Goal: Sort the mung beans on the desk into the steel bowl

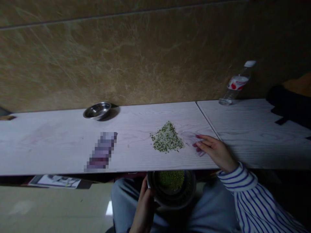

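Observation:
A loose pile of green beans mixed with white grains (pixel 167 137) lies on the pale wooden table. My right hand (pixel 213 150) is just right of the pile, its fingers closed on a thin clear plastic piece (pixel 191 139) that reaches toward the grains. Below the table's front edge, my left hand (pixel 145 207) grips the left rim of a dark metal bowl (pixel 170 202). Green beans (pixel 171 181) lie inside this bowl, which is over my lap.
Near the wall at the left sits a small steel bowl (pixel 97 111). A pixelated flat object (pixel 102 150) lies in front of it. A clear bottle (pixel 236 83) with a white cap stands back right, left of dark cloth (pixel 291 103).

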### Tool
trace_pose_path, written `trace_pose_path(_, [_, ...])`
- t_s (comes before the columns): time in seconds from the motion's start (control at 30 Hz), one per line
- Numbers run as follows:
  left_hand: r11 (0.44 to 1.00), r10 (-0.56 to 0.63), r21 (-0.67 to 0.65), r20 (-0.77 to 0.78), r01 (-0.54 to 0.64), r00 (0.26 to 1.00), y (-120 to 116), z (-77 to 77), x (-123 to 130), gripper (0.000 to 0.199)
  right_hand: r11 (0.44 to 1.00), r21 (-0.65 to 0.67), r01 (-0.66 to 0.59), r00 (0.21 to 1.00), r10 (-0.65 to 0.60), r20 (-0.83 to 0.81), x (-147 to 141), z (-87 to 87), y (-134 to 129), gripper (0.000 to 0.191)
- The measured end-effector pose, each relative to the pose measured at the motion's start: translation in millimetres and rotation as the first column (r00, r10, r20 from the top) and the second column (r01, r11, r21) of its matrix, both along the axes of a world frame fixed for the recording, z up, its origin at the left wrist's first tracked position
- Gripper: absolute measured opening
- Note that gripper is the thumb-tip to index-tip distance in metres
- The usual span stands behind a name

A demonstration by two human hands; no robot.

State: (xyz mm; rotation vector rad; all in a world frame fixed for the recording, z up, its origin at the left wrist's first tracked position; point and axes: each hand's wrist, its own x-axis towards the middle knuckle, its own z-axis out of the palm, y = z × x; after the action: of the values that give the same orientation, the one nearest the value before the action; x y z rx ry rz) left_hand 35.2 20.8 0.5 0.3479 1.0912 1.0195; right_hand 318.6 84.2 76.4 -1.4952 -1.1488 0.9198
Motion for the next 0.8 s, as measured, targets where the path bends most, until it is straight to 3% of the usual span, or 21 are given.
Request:
trace_pose_path(0.2, [0.99,-0.031,-0.134,-0.001,0.031,1.0,3.2,-6.5,-1.6,0.067,1.0,0.019,0.012,1.0,-0.012,0.002,0.5,0.5,24.2,0.045])
trace_pose_path(0.37, [0.993,-0.092,-0.068,0.007,0.092,0.996,1.7,-1.8,-2.3,0.064,0.995,0.07,-0.07,0.977,0.054,0.208,2.4,3.6,26.3,0.034])
trace_pose_path(0.57, [0.994,-0.109,-0.008,0.06,0.11,0.992,-11.4,3.7,-8.4,0.067,0.974,0.066,-0.219,0.856,0.159,0.492,-3.3,16.0,14.1,0.03])
trace_pose_path(0.8, [0.997,-0.079,0.015,0.067,0.078,0.995,-15.9,6.3,-13.2,0.071,0.894,0.095,-0.438,0.672,0.255,0.695,-62.2,30.9,18.0,0.025])
